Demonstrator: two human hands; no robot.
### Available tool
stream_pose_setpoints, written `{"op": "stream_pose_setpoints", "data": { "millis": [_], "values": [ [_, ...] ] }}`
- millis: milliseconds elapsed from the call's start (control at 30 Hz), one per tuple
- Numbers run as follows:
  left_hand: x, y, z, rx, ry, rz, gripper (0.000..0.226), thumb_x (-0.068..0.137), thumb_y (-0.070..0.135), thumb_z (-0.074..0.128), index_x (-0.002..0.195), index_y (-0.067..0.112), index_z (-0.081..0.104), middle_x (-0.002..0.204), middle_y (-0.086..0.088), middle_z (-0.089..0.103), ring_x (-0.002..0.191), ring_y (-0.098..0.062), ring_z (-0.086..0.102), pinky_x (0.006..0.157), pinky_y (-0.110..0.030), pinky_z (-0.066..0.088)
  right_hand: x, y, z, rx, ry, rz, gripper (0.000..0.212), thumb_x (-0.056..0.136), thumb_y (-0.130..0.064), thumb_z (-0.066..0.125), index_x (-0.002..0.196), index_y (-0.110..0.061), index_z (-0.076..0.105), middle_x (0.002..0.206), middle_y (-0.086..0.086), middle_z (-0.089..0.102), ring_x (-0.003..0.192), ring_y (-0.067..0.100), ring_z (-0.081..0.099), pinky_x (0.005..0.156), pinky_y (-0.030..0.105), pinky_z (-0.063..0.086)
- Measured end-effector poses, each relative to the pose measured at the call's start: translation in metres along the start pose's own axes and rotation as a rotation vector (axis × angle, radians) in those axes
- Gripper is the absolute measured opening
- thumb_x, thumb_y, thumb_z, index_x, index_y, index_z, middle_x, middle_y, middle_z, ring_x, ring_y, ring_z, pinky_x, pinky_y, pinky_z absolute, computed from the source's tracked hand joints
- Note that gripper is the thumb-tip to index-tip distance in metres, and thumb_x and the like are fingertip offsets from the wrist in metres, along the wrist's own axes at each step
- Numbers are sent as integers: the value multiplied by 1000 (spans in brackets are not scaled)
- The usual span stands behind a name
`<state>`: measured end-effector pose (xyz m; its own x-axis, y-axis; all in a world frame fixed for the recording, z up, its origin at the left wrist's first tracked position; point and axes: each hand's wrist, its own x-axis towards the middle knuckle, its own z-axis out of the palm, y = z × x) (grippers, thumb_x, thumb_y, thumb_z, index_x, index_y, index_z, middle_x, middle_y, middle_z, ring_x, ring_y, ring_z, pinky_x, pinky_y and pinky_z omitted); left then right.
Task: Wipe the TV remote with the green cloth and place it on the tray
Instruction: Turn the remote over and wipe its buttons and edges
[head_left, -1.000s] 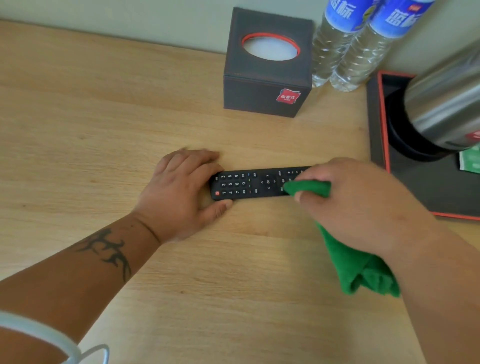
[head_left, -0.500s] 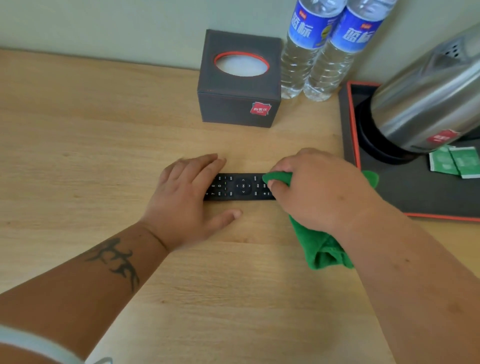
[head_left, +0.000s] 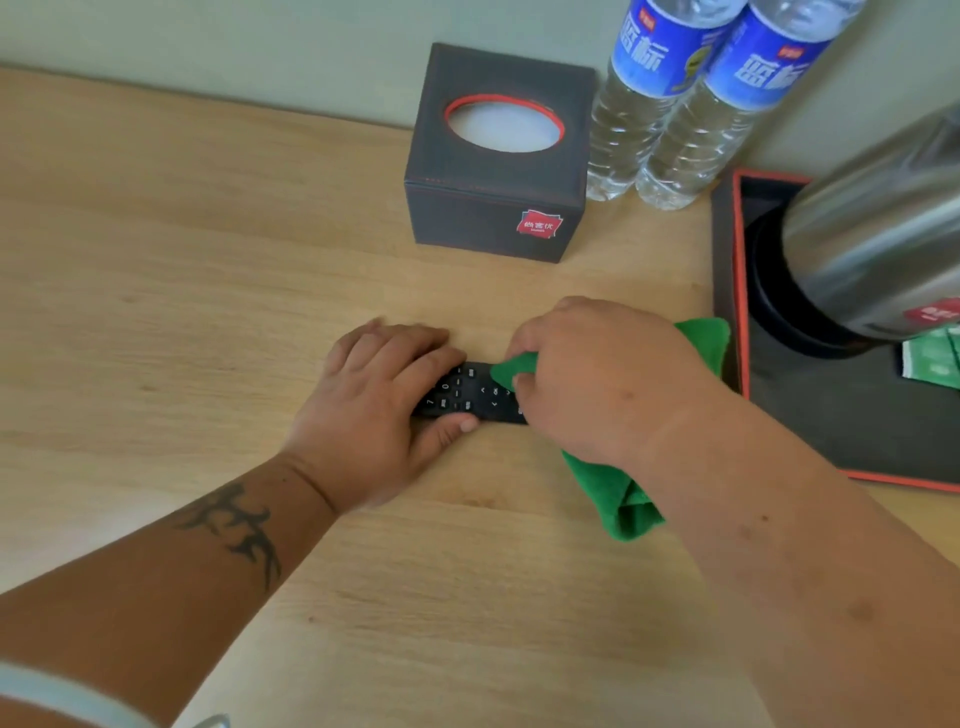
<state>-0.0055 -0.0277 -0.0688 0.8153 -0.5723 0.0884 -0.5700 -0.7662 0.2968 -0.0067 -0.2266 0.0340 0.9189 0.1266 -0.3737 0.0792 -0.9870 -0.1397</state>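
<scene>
The TV remote (head_left: 470, 395) lies flat on the wooden desk (head_left: 208, 291), near the middle and buttons up, with its long axis running toward the desk's right edge. It looks light, rigid and smooth-backed, so it probably slides under a wipe unless pinned; its long side edges seem the safest place to grip for the lift. The left hand (head_left: 382, 402) holds its left end, fingers over the far edge and thumb against the near edge. The right hand (head_left: 597, 379) clutches the green cloth (head_left: 623, 499), soft and bunched, pressing a fold onto the buttons. The tray (head_left: 852, 431), black with a red rim, sits at the right edge; a steel kettle (head_left: 878, 249) and green sachets (head_left: 932, 358) fill its far part, leaving the near part free. A tissue box (head_left: 498, 156) and two water bottles (head_left: 675, 104) stand along the back edge, well apart from the route.
</scene>
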Motion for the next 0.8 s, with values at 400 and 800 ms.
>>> {"op": "stream_pose_setpoints", "data": {
  "millis": [400, 800],
  "values": [
    [0, -1, 0, -2, -9, -9, 61, 93, 64, 47, 131, 18, 58, 136, -4, 57, 126, -27, 51, 117, -49, 28, 4, 6, -1, -59, -3, -10, 25, 91, -35, 55, 112, -38, 68, 104, -1, 57, 95, 24, 59, 71, 34, 43],
    [0, -1, -1, -3, -29, -20, 61, 93, 65, 46, 131, 19, 56, 136, -2, 56, 127, -26, 50, 117, -48, 27, -32, 2, 20, -82, 58, -68, 29, 90, -41, 52, 117, -39, 65, 101, -4, 55, 91, 22, 57, 74, 35, 47]
  ]
}}
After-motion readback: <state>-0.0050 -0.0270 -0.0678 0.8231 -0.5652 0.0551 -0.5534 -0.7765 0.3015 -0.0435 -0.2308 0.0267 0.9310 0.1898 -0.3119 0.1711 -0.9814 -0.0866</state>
